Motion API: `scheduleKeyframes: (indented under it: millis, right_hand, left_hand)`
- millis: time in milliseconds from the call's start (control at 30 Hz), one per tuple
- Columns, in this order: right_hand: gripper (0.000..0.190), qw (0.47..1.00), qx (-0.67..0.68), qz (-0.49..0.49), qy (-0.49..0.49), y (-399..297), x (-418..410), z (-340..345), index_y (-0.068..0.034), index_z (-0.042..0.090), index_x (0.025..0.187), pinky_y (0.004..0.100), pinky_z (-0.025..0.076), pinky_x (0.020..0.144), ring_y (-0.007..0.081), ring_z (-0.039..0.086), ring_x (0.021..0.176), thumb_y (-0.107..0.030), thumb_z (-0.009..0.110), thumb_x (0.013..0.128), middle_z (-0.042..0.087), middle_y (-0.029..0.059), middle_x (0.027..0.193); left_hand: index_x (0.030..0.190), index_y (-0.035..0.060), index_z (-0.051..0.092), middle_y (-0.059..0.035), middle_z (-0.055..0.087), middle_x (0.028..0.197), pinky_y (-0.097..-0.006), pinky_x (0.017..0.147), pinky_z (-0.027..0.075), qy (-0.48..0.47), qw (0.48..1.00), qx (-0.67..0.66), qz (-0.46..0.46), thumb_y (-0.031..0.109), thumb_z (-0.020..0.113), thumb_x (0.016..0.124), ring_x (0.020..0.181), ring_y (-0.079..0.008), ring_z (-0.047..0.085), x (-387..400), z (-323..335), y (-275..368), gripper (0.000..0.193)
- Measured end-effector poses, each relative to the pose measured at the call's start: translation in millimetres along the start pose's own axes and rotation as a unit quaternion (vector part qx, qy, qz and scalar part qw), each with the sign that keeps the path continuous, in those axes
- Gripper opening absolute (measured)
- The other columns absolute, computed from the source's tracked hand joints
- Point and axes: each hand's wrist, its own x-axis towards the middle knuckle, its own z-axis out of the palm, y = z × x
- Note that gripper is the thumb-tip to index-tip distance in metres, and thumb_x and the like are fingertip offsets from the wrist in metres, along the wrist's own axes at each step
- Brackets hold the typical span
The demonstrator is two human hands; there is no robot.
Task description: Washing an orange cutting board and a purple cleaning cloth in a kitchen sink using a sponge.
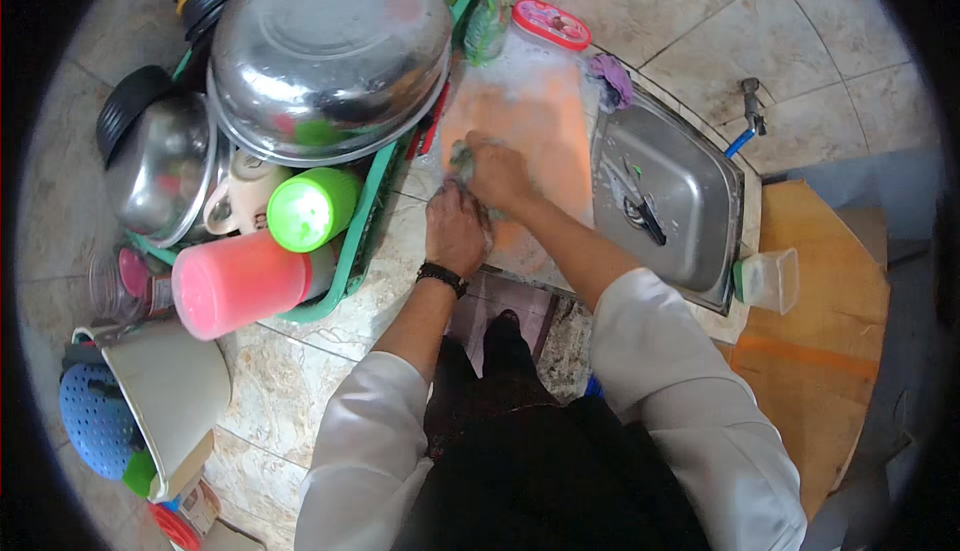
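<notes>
An orange board (pixel 551 123) with white suds on it lies on the tiled counter, left of the steel sink. My right hand (pixel 496 174) is closed around a greyish-green scrubbing pad (pixel 462 159) over the board's left part. Just below it, my left hand (pixel 457 227), with a dark bracelet at the wrist, rests at the board's lower left edge; its fingers are bent close to the pad, and what lies under them is hidden. A purple cloth (pixel 613 80) lies at the sink's upper left corner.
A green dish rack (pixel 358 240) at left holds a large steel basin (pixel 330 48), cups and a pink container (pixel 240 281). In the steel sink (pixel 675 176) lies black-handled cutlery (pixel 646 221). A clear container (pixel 772 281) stands at its right rim, beside cardboard (pixel 817 311). A tap (pixel 752 112) is on the wall.
</notes>
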Motion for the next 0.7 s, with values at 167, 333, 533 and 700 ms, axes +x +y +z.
scheduleKeyframes:
  millis: [167, 333, 533, 700]
  right_hand:
    - [0.037, 0.965, -0.142, 0.189, -0.114, 18.0, 56.9, -27.5, -0.007, 0.049, 0.102, 0.0454, 0.047, 0.072, 0.0353, 0.062, 0.081, -0.022, 0.059, 0.07, 0.062, 0.0211, 0.087]
    - [0.04, 0.989, -0.067, 0.095, -0.092, -22.1, 8.0, 23.7, -0.007, 0.049, 0.101, 0.046, 0.048, 0.071, 0.0355, 0.062, 0.081, -0.03, 0.061, 0.071, 0.063, 0.0198, 0.086]
    - [0.037, 0.982, -0.125, 0.14, -0.012, 39.7, 31.9, -23.2, -0.01, 0.05, 0.096, 0.0458, 0.047, 0.066, 0.0338, 0.062, 0.079, -0.033, 0.063, 0.07, 0.063, 0.0171, 0.082]
    - [0.04, 0.886, 0.436, 0.155, -0.031, -8.5, -21.1, 1.5, -0.01, 0.055, 0.103, 0.0436, 0.048, 0.068, 0.0336, 0.062, 0.08, -0.031, 0.065, 0.069, 0.063, 0.019, 0.089]
  left_hand:
    - [0.108, -0.0101, 0.05, -0.0258, 0.041, 0.12, -0.0435, 0.095, 0.03, -0.024, 0.999, -0.001, -0.036, 0.02, 0.05, 0.077, 0.109, -0.0367, 0.041, -1.5, -6.4, 0.3, 0.044]
    - [0.113, -0.0099, 0.046, -0.0242, 0.041, 0.122, -0.0427, 0.095, 0.029, -0.008, 0.999, 0.022, -0.023, 0.022, 0.049, 0.077, 0.11, -0.0356, 0.04, -7.5, 0.2, -5.9, 0.048]
    - [0.113, -0.0078, 0.048, -0.022, 0.042, 0.122, -0.0417, 0.095, 0.028, -0.035, 0.999, 0.029, -0.025, 0.026, 0.05, 0.077, 0.11, -0.0336, 0.04, 4.3, 3.3, 1.2, 0.049]
    - [0.106, -0.0064, 0.054, -0.0206, 0.045, 0.114, -0.0423, 0.091, 0.029, -0.096, 0.994, 0.008, -0.054, 0.029, 0.052, 0.075, 0.107, -0.032, 0.041, -0.8, 0.7, -11.5, 0.047]
